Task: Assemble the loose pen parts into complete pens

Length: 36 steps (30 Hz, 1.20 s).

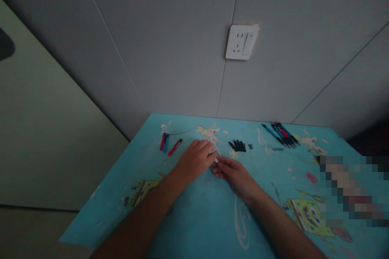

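The left forearm [152, 214] and the right forearm [279, 218] reach in from the near edge of view over a light-blue desk [197, 222] printed with cartoon figures. One yellow print [310, 214] lies to the right of the right forearm; another [144, 192] is partly covered by the left.

Near the middle of the desk, the right hand [234, 172] has its fingers together, clamped on a small white piece [216, 160]. The left hand [194, 158] is just beside it, palm down, its fingers bent over thin white sticks [213, 142] that show past the knuckles; whether they grip these, I cannot tell.

Left of the hands lie short red and blue tubes: a red one [163, 141] and a blue one [165, 143] side by side, and another red one [175, 147] slanting apart. To the right is a row of black pieces [238, 145], with a small dark bit [250, 146] near it. Farther right, blue and red pens [281, 134] lie slanted near the far edge.

Behind the desk stands a grey wall [182, 48] with a white socket [242, 42].
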Each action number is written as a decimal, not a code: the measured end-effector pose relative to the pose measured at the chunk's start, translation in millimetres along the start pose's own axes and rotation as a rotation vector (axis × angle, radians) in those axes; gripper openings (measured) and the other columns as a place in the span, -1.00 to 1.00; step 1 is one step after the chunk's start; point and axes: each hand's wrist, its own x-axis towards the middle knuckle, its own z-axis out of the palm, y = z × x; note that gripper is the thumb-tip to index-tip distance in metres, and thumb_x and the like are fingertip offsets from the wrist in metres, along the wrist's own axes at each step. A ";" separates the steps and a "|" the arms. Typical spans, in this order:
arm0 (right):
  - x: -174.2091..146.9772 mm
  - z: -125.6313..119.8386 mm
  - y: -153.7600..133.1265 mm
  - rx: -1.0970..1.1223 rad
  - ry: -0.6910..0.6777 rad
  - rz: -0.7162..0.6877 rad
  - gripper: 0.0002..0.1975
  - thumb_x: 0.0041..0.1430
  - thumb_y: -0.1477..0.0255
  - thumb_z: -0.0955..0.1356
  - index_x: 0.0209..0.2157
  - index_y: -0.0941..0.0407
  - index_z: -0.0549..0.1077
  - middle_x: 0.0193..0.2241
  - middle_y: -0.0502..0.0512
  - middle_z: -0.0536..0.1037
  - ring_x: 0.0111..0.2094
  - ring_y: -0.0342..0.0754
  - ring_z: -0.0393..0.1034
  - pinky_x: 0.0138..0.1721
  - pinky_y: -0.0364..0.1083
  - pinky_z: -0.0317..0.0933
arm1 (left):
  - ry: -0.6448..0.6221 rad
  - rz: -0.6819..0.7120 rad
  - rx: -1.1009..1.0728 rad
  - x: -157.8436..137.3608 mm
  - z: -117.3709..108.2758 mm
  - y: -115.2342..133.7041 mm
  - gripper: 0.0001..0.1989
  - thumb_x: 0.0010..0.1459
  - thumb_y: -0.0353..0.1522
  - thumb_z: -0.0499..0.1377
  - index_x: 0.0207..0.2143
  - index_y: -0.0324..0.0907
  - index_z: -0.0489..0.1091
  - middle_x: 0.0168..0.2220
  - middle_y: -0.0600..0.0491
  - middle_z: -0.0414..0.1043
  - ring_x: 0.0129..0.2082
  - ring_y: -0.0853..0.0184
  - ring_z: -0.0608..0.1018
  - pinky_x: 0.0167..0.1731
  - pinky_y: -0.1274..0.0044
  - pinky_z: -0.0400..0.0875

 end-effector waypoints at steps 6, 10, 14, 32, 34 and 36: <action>-1.2 2.4 -5.3 -0.173 -0.081 -0.036 -0.73 0.11 0.26 0.41 -0.25 0.18 0.54 -0.44 0.01 0.50 -0.43 -0.19 0.34 -0.31 -0.16 0.26 | 0.095 0.057 -0.057 -1.8 6.2 1.4 -0.82 0.29 -0.44 0.03 -0.26 -0.19 0.43 -0.19 -0.01 0.39 -0.14 0.23 0.40 -0.12 0.38 0.29; -1.4 1.6 -4.8 -0.289 -0.032 -0.053 -0.67 0.13 0.20 0.39 -0.27 0.20 0.54 -0.56 -0.05 0.43 -0.55 -0.20 0.25 -0.44 -0.18 0.19 | 0.166 -0.012 -0.139 -6.2 6.6 -4.3 -0.85 0.28 -0.41 0.08 -0.21 -0.17 0.45 -0.11 -0.03 0.38 -0.08 0.23 0.39 -0.08 0.38 0.30; -3.0 -0.7 -3.9 -0.616 0.076 -0.220 -0.70 0.24 0.23 0.31 -0.24 0.16 0.55 -0.56 -0.02 0.44 -0.52 -0.13 0.31 -0.42 -0.14 0.20 | 0.200 -0.134 -0.137 -10.0 9.2 -13.1 -0.88 0.26 -0.42 0.11 -0.23 -0.15 0.46 -0.05 -0.02 0.35 -0.03 0.22 0.36 -0.02 0.38 0.29; -4.1 -25.8 -16.4 -1.341 0.358 -0.463 -0.80 0.27 0.47 0.25 -0.22 0.13 0.52 -0.28 0.13 0.54 -0.27 -0.04 0.44 -0.18 -0.09 0.26 | -0.021 -0.250 0.009 -8.7 20.2 -17.3 -0.89 0.19 -0.48 0.13 -0.38 -0.16 0.42 -0.26 0.00 0.32 -0.19 0.20 0.33 -0.23 0.41 0.24; -4.0 -25.8 -17.2 -1.367 0.367 -0.458 -0.79 0.28 0.46 0.25 -0.21 0.12 0.53 -0.29 0.14 0.54 -0.26 -0.03 0.45 -0.17 -0.10 0.26 | -0.014 -0.260 0.024 -9.5 23.2 -17.9 -0.89 0.19 -0.47 0.14 -0.36 -0.16 0.44 -0.25 0.01 0.32 -0.19 0.21 0.33 -0.22 0.40 0.25; -3.3 -26.4 -16.4 -1.398 0.375 -0.449 -0.78 0.29 0.45 0.25 -0.17 0.10 0.53 -0.27 0.15 0.54 -0.25 -0.02 0.45 -0.18 -0.10 0.26 | -0.008 -0.277 0.032 -10.1 26.1 -18.1 -0.89 0.19 -0.46 0.14 -0.36 -0.16 0.45 -0.24 0.01 0.33 -0.18 0.21 0.33 -0.20 0.40 0.26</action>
